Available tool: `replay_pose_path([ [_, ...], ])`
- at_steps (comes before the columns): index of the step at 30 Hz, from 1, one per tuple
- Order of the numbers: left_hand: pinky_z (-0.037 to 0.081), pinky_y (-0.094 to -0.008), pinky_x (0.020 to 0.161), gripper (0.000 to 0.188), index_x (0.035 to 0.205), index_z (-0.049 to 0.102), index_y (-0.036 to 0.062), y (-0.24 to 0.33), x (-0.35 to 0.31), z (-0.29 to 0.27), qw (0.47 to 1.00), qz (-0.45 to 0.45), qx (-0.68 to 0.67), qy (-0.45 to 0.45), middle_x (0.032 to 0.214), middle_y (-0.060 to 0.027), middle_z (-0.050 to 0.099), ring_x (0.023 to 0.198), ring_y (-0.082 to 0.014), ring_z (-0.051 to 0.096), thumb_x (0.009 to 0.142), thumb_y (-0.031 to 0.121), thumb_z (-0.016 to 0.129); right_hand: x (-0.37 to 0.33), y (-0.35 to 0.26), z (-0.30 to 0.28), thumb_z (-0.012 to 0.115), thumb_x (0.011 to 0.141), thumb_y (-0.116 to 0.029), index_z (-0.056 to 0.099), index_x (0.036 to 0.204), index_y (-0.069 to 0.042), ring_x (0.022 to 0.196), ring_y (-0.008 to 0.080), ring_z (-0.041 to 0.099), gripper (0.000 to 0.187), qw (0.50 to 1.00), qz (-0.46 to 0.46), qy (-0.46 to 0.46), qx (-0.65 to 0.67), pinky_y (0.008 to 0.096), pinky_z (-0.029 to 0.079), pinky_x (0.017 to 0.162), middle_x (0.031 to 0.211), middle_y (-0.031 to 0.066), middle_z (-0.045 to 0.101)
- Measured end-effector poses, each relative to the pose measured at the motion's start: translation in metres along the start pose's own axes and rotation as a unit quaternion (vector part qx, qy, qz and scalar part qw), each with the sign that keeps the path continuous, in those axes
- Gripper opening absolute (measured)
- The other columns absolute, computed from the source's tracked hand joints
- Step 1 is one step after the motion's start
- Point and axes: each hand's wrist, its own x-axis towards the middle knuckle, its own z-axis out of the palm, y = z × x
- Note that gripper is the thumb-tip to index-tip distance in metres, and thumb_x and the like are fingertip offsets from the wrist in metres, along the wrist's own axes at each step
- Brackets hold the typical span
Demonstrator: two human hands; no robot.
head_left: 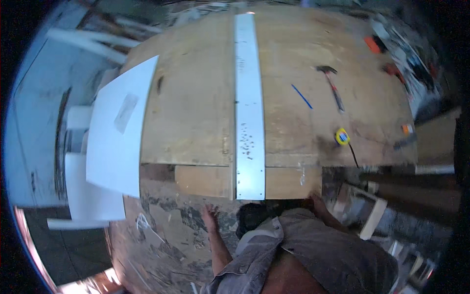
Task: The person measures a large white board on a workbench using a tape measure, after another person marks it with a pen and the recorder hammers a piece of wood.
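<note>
Grey-brown cloth shirt (338, 245): bottom centre. Left hand (210, 215), lower centre: fingers apart, holding nothing. Right hand (317, 202): at right end of tan wooden board (286, 182); grip cannot be told. Long white dark-spotted strip (250, 88): upper to lower centre, on brown wooden tabletop (196, 112). Red-handled hammer (335, 93): right.

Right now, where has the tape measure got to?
In the head view, the tape measure lies on the right half of the tabletop, right of the long white strip and below the hammer.

The hammer (335, 91) and tape measure (342, 136) (yellow) mark a workshop.
</note>
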Motion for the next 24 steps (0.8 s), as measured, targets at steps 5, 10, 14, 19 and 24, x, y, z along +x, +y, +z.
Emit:
replay_pose_path([
  [5, 0.051, -0.0382, 0.083, 0.039, 0.122, 0.053, 0.0046, 0.055, 0.051, 0.042, 0.997, -0.006, 0.068, -0.027, 0.116, -0.0124, 0.062, 0.098, -0.0267, 0.065, 0.102, 0.038, 0.058, -0.024, -0.020, 0.024, 0.058, 0.098, -0.054, 0.068, 0.100, -0.001, 0.077, 0.0231, 0.067, 0.054, 0.993, -0.030, 0.114, 0.016, 0.0394, 0.054, 0.072, 0.091, 0.0120, 0.070],
  [10, 0.052, -0.0390, 0.078, 0.032, 0.092, 0.056, 0.0054, 0.050, 0.115, 0.036, 0.959, 0.015, 0.219, -0.177, 0.103, -0.0115, 0.065, 0.094, -0.0258, 0.067, 0.097, 0.035, 0.067, -0.016, 0.001, 0.061, 0.055, 0.100, -0.054, 0.065, 0.110, 0.001, 0.078, 0.0221, 0.067, 0.057, 0.918, -0.200, 0.343, 0.005, 0.0352, 0.054, 0.067, 0.093, 0.0126, 0.069],
  [14, 0.053, -0.0401, 0.078, 0.032, 0.090, 0.062, 0.0043, 0.087, 0.077, 0.051, 0.956, -0.114, 0.206, -0.175, 0.098, -0.0109, 0.065, 0.095, -0.0252, 0.067, 0.095, 0.035, 0.069, -0.001, -0.033, 0.101, 0.054, 0.099, -0.056, 0.064, 0.114, 0.004, 0.087, 0.0224, 0.066, 0.063, 0.825, -0.103, 0.530, 0.166, 0.0366, 0.052, 0.069, 0.096, 0.0124, 0.067],
  [19, 0.051, -0.0371, 0.077, 0.040, 0.097, 0.067, 0.0033, 0.113, 0.105, 0.018, 0.905, -0.220, 0.260, -0.257, 0.089, -0.0071, 0.066, 0.086, -0.0207, 0.064, 0.095, 0.043, 0.068, 0.006, -0.033, 0.114, 0.058, 0.096, -0.060, 0.066, 0.115, 0.006, 0.102, 0.0288, 0.063, 0.070, 0.782, -0.144, 0.553, 0.248, 0.0421, 0.048, 0.089, 0.107, 0.0148, 0.068],
  [24, 0.048, -0.0337, 0.074, 0.051, 0.098, 0.072, 0.0028, 0.128, 0.107, 0.032, 0.893, -0.160, 0.319, -0.276, 0.087, -0.0068, 0.068, 0.080, -0.0164, 0.061, 0.095, 0.053, 0.063, 0.001, -0.063, 0.136, 0.060, 0.094, -0.061, 0.066, 0.121, 0.006, 0.105, 0.0296, 0.063, 0.072, 0.781, -0.070, 0.583, 0.214, 0.0421, 0.048, 0.093, 0.113, 0.0179, 0.069],
])
